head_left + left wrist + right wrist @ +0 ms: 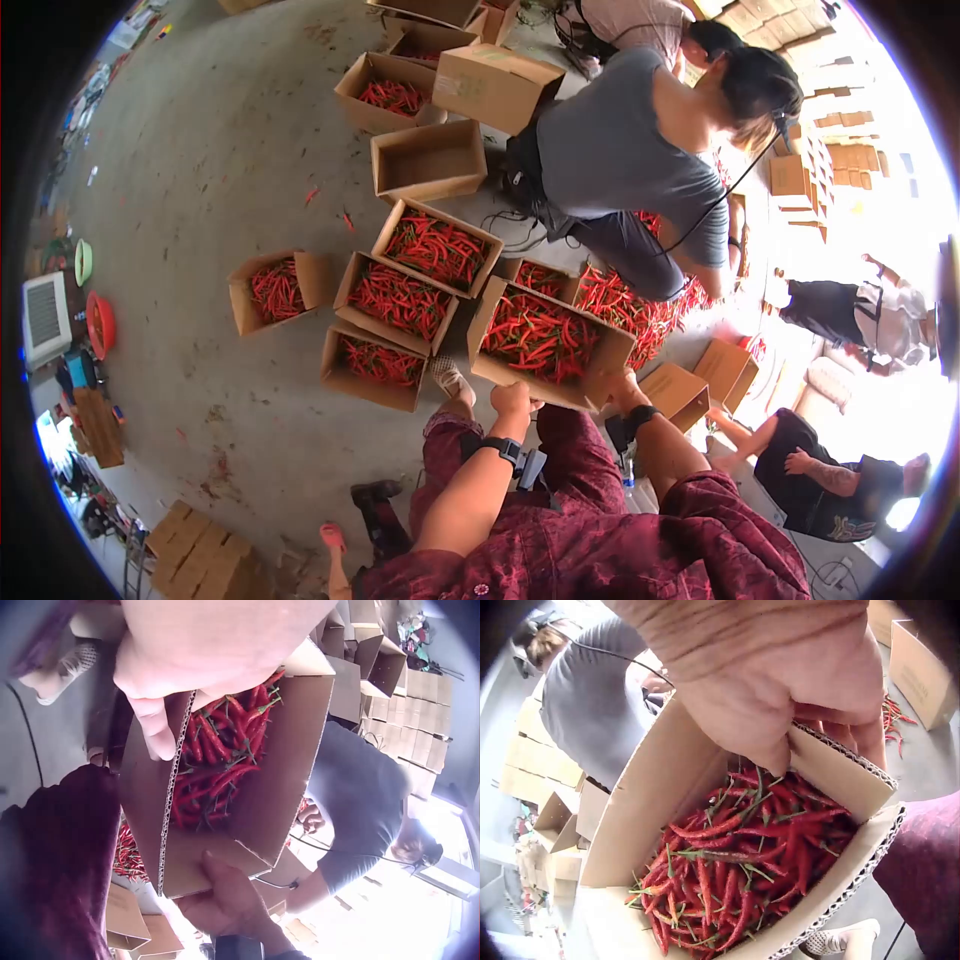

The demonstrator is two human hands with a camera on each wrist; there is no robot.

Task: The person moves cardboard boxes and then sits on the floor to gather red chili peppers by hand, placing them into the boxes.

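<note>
A cardboard box [612, 362] of red chili peppers [535, 335] is held before my lap. My left hand [512, 398] grips the wall nearest me, one finger [156, 727] showing down its outer face in the left wrist view. At the right end of the same box, my right hand [627, 390] grips the rim. The right wrist view shows the thumb [769, 754] inside the wall and the other fingers outside. Green stems show among the peppers [727, 862]. To the left stand cardboard boxes of chilies [395, 300] close together.
Loose chilies [640, 315] are heaped beyond my box, where a person in grey [630, 150] bends over. One box of chilies [245, 305] stands apart at the left. Another box [430, 188] sits behind. Flattish boxes [680, 395] lie at the right, near another person [825, 470].
</note>
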